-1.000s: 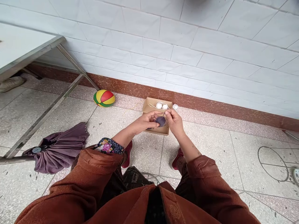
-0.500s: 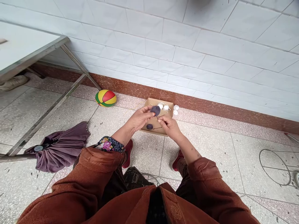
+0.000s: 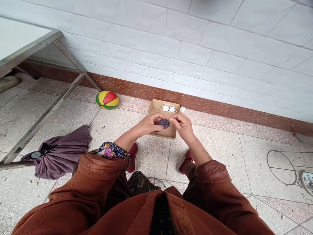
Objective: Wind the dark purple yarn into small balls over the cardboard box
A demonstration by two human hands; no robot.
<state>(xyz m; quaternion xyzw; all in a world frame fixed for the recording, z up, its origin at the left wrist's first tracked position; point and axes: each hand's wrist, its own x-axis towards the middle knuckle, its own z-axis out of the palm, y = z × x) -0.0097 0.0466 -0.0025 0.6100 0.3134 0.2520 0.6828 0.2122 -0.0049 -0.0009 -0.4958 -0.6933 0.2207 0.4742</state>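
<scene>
A dark purple-grey ball of yarn [image 3: 164, 123] is held in my left hand [image 3: 151, 124], its fingers closed around the ball's left side. Just to the right of it, my right hand [image 3: 182, 125] pinches at the ball's upper right, thumb and forefinger together; the strand there is too thin to follow clearly. Both hands are over a shallow cardboard box [image 3: 161, 134] on the floor. White balls of yarn [image 3: 166, 107] with loose ends lie at the box's far side. The smaller dark ball inside is mostly hidden behind my left hand.
Another white ball [image 3: 182, 109] lies outside the box by the wall. A colourful ball [image 3: 107, 100] rests near the leg of a metal-framed table [image 3: 56, 34]. A folded purple umbrella [image 3: 61, 153] lies at left. A wire stand [image 3: 281, 167] is on the floor at right.
My left hand has lowered and turned the dark yarn ball. My right hand has risen from below the ball to its upper right side. The view has shifted slightly.
</scene>
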